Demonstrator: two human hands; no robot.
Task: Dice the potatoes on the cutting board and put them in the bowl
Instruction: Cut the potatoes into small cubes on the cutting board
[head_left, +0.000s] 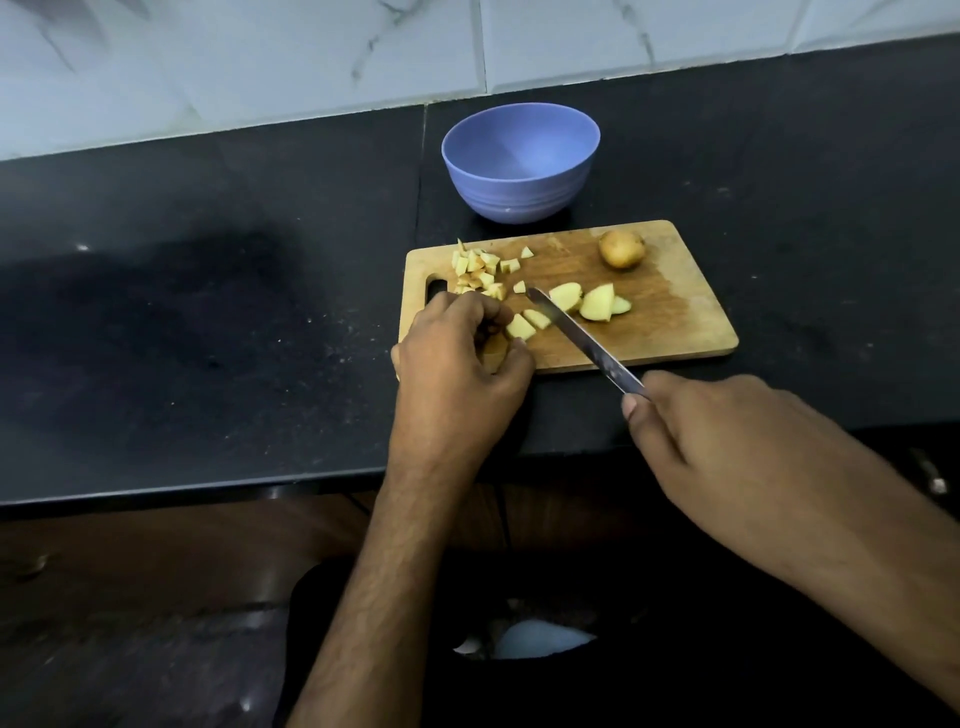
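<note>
A wooden cutting board (660, 322) lies on the black counter. A pile of diced potato (480, 267) sits at its left end. Larger cut wedges (597, 303) lie in the middle, and one whole potato (621, 249) rests at the far right. My left hand (462, 353) pinches a potato strip (521, 328) against the board. My right hand (727, 431) grips a knife (582, 338) by the handle, its blade slanting over the board with the tip beside the held piece. A blue bowl (521, 162) stands just behind the board; I see nothing inside it.
The black counter (208, 312) stretches wide to the left and right of the board. A white tiled wall (260, 62) rises behind the bowl. The counter's front edge runs below my wrists, with dark cabinet fronts underneath.
</note>
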